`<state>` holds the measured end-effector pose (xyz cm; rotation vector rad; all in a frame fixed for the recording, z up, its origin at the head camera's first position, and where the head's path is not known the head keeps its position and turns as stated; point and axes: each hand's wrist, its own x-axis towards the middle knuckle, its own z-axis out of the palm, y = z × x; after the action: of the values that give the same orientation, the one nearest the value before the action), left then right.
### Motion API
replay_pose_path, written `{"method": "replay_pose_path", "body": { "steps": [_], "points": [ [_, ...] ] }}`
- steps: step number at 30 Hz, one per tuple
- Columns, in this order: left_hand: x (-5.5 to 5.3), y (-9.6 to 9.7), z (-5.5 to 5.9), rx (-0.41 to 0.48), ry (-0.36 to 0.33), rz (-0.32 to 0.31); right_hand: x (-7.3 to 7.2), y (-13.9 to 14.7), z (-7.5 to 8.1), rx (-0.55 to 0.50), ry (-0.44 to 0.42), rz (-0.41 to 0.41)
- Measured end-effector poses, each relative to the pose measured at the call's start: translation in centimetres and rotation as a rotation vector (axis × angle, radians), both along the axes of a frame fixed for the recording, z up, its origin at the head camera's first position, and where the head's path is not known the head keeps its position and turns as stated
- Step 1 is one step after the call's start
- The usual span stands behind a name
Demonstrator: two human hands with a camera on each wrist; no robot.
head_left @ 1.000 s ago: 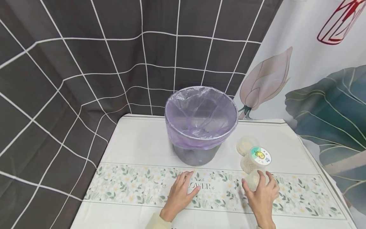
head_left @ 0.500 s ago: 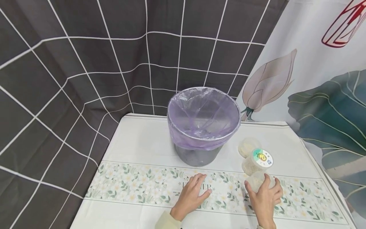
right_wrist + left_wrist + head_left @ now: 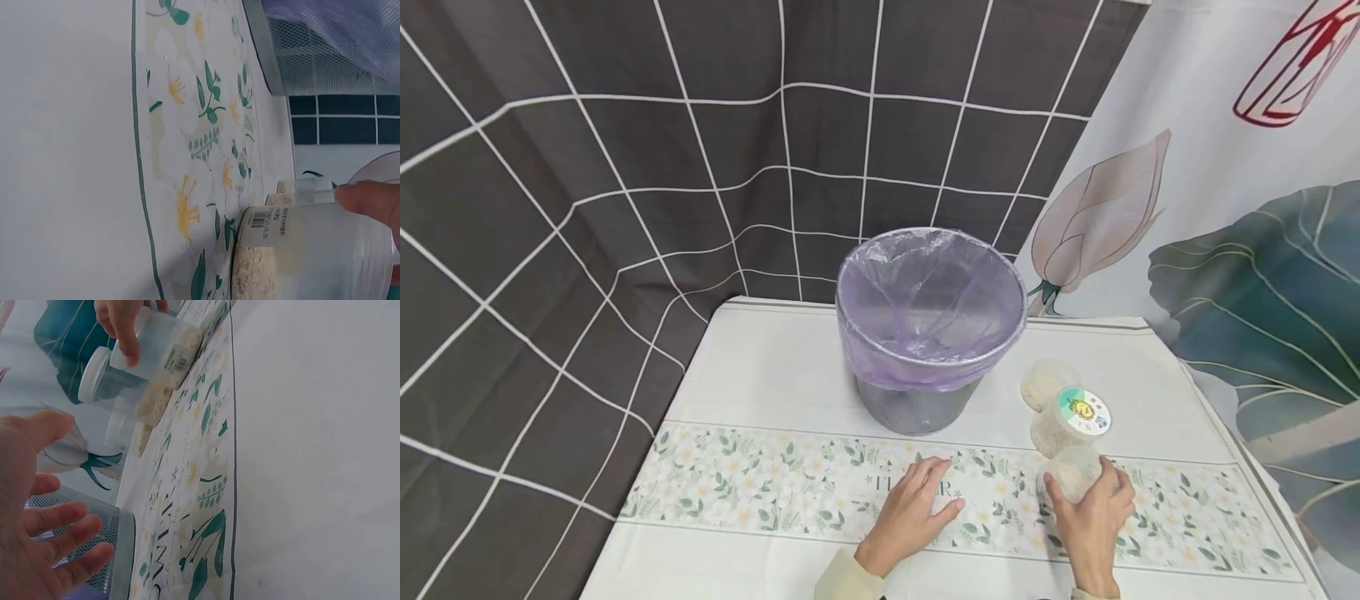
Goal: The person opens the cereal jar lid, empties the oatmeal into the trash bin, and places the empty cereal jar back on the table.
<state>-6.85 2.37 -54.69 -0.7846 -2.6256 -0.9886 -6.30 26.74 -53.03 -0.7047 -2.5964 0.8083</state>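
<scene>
My right hand (image 3: 1096, 510) grips a clear plastic jar (image 3: 1072, 477) by its upper part, thumb on one side and fingers on the other. In the right wrist view this jar (image 3: 303, 240) has pale flaky grains in its lower part and a barcode label on its side. Right behind it stands a similar jar (image 3: 1081, 412) with a white, green and yellow printed lid. A third clear jar (image 3: 1047, 383) with pale contents is farther back. My left hand (image 3: 910, 510) hovers over the flowered strip, fingers loosely extended, holding nothing.
A grey mesh waste bin (image 3: 917, 410) lined with a purple plastic bag (image 3: 895, 367) stands at the middle back, left of the jars. The white tablecloth (image 3: 760, 358) has a flowered band. Dark grid and floral curtains (image 3: 1097, 208) hang behind the table.
My right hand has gone from spread fingers over the front jar to holding its upper part. My left hand has shifted right across the flowered strip. The bin stays put.
</scene>
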Motion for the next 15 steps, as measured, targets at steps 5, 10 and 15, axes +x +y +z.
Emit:
{"method": "replay_pose_path", "body": {
  "steps": [5, 10, 15],
  "points": [
    [0.1, 0.1, 0.0, -0.014, -0.014, -0.001, 0.5, -1.1, 0.6, -0.040, 0.028, 0.017],
    [0.1, 0.2, 0.2, -0.018, -0.029, -0.004, 0.8, -3.2, 1.3, -0.043, 0.049, 0.074],
    [0.0, 0.4, 0.5, -0.011, -0.046, -0.039, 1.1, -5.3, 1.6, -0.023, 0.147, 0.198]
  ]
}}
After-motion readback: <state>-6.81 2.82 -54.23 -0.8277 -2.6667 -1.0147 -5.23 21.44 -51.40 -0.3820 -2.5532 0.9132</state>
